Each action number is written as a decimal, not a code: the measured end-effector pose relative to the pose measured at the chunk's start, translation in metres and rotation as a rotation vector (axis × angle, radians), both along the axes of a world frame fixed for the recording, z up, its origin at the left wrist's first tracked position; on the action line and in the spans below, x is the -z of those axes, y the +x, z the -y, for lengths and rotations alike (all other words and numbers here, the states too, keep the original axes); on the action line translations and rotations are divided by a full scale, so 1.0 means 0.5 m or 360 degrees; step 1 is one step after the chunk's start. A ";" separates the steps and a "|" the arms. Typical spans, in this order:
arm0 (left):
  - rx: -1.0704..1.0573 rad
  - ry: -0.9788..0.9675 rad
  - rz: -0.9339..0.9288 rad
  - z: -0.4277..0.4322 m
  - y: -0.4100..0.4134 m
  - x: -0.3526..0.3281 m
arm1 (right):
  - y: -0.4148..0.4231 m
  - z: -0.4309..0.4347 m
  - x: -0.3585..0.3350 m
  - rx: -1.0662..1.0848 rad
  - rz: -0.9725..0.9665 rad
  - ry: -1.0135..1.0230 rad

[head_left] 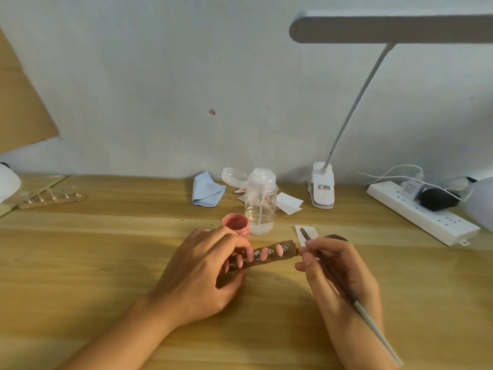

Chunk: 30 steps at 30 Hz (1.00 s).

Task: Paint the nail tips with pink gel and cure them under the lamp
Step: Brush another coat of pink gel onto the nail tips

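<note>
Near the frame's middle, our left hand [197,273] grips the nail strip [260,256]; our right hand [344,276] pinches the brush [346,287].

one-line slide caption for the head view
Left hand holds a strip of pink nail tips; right hand holds a brush.

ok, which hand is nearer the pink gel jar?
Left. The left hand sits just in front of the pink gel jar, gripping the nail strip; the right hand is off to the jar's right, holding the brush.
</note>
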<state>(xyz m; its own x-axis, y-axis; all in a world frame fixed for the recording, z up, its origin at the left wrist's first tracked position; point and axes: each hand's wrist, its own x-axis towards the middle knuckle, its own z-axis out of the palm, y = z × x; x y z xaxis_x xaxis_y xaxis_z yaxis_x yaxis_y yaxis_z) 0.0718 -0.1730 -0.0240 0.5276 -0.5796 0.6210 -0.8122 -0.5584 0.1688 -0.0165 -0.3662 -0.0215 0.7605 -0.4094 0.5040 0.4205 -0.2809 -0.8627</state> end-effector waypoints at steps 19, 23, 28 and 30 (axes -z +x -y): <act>-0.0165 -0.0007 -0.0507 -0.022 0.023 0.012 | 0.007 0.004 -0.025 -0.0103 -0.0090 0.0167; -0.0142 -0.0099 -0.0653 -0.021 0.030 0.015 | 0.047 -0.022 -0.079 -0.0175 -0.0282 0.0052; -0.0133 -0.0212 -0.0769 -0.022 0.031 0.018 | 0.113 -0.054 -0.110 -0.0074 -0.0654 -0.0370; -0.0131 -0.0241 -0.0795 -0.023 0.031 0.019 | 0.132 -0.061 -0.106 -0.0014 -0.0735 -0.0447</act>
